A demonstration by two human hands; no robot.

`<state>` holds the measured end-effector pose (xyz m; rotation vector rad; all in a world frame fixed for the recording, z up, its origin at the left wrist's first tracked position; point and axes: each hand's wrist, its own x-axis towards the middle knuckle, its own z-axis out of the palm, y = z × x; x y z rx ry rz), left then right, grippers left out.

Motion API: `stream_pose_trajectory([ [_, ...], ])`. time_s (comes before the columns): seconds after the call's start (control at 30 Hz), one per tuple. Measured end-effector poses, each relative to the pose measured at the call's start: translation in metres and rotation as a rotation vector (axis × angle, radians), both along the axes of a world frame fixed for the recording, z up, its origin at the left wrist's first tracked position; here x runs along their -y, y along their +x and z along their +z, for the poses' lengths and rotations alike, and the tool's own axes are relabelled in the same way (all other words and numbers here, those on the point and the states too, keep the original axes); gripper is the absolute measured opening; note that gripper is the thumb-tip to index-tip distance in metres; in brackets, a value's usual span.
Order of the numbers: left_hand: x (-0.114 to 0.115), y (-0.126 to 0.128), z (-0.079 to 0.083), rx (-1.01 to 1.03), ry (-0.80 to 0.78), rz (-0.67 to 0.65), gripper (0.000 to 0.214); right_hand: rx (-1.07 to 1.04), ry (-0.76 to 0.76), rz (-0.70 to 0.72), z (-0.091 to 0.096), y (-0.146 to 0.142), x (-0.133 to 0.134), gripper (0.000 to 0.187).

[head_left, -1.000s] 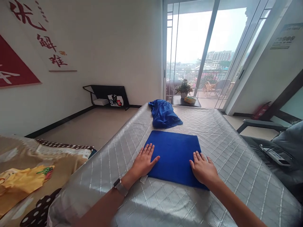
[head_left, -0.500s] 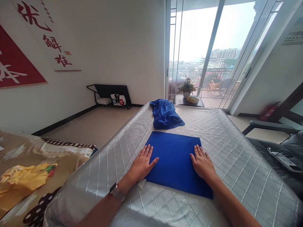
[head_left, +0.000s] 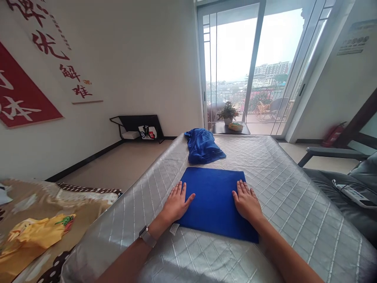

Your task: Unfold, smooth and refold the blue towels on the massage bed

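A flat blue folded cloth (head_left: 212,202) lies on the silver quilted cover (head_left: 141,220), a small white tag (head_left: 174,228) showing at its near left corner. My left hand (head_left: 176,202) rests palm down on its left edge, fingers stretched and thumb pointing inward. On the opposite edge, my right hand (head_left: 246,199) lies flat with the fingers extended. Neither hand grips anything. Just beyond the folded cloth is a crumpled blue cloth (head_left: 203,146), untouched by either hand.
A bed with a patterned brown cover (head_left: 88,198) and a yellow cloth (head_left: 38,239) is at left. To the right stands a black armchair (head_left: 330,184) holding a power strip (head_left: 355,194). A small table with a potted plant (head_left: 228,112) stands near the glass doors.
My view has tilted up slightly, so the scene sits a little differently in the frame. Both hands stay flat on the edges of the folded cloth, which looks unchanged.
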<state>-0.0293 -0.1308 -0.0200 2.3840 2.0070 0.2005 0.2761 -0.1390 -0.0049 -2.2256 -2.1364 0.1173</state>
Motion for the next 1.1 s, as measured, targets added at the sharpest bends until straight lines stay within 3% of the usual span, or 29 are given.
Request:
stream_pose_trajectory([
  [0.1, 0.001, 0.039, 0.009, 0.005, 0.032, -0.131, 0.091, 0.001, 0.010, 0.004, -0.001, 0.000, 0.000, 0.065],
  [0.27, -0.003, 0.131, 0.017, 0.070, 0.046, -0.439, 0.082, 0.018, 0.021, 0.025, -0.004, 0.002, -0.001, 0.063],
  [0.37, -0.013, 0.167, 0.016, 0.107, 0.063, -0.500, 0.077, 0.031, 0.010, 0.038, -0.006, 0.004, 0.000, 0.062],
  [0.43, -0.020, 0.174, 0.014, 0.119, 0.049, -0.479, 0.077, 0.041, 0.011, 0.033, -0.006, 0.004, 0.000, 0.062],
  [0.6, -0.034, 0.142, 0.006, 0.123, -0.015, -0.399, 0.085, 0.059, 0.015, 0.032, -0.002, 0.002, 0.001, 0.063],
  [0.9, -0.067, 0.016, 0.000, 0.049, -0.037, -0.037, 0.088, 0.040, 0.003, 0.005, -0.005, 0.002, -0.002, 0.064],
  [1.1, -0.072, 0.002, -0.012, 0.074, 0.028, -0.015, 0.090, 0.047, -0.017, 0.000, -0.006, 0.003, -0.005, 0.065],
])
